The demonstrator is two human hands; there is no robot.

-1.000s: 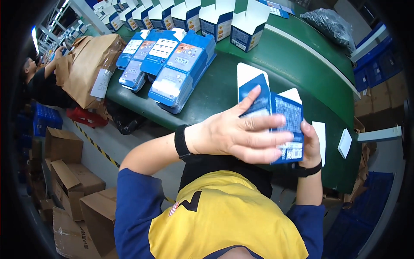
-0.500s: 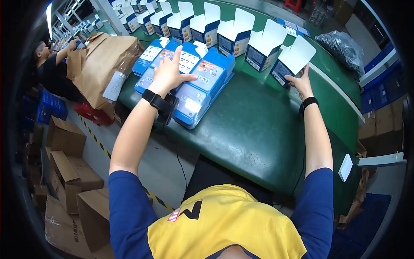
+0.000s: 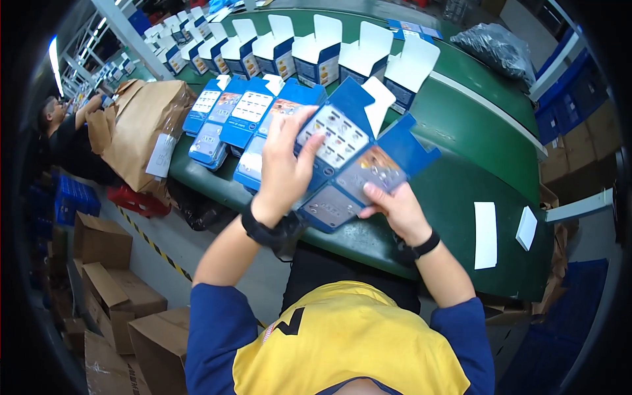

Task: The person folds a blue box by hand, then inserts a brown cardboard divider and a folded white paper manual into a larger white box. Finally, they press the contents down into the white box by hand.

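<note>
A flattened blue carton (image 3: 372,172) with printed panels and unfolded flaps is held tilted in front of me, over the near edge of the green table. My left hand (image 3: 288,158) grips its left side, thumb on the printed face. At its lower right edge my right hand (image 3: 397,209) pinches it, thumb on top. To the left, stacks of similar flat cartons (image 3: 247,108) lie on the table, partly hidden by my left hand and the held carton. Behind it stands the nearest opened-up box (image 3: 403,72), its white lid raised.
A curving row of blue-and-white boxes (image 3: 317,62) with raised lids runs along the far side. White flat pieces (image 3: 485,235) lie on the green table (image 3: 454,178) at right. A big brown paper sack (image 3: 141,122), a co-worker (image 3: 58,113) and cardboard boxes (image 3: 108,289) are at left.
My right hand has let go of the box at the row's end and come nearer. My left hand has lifted a flat carton from the stacks, and both hands now hold it.
</note>
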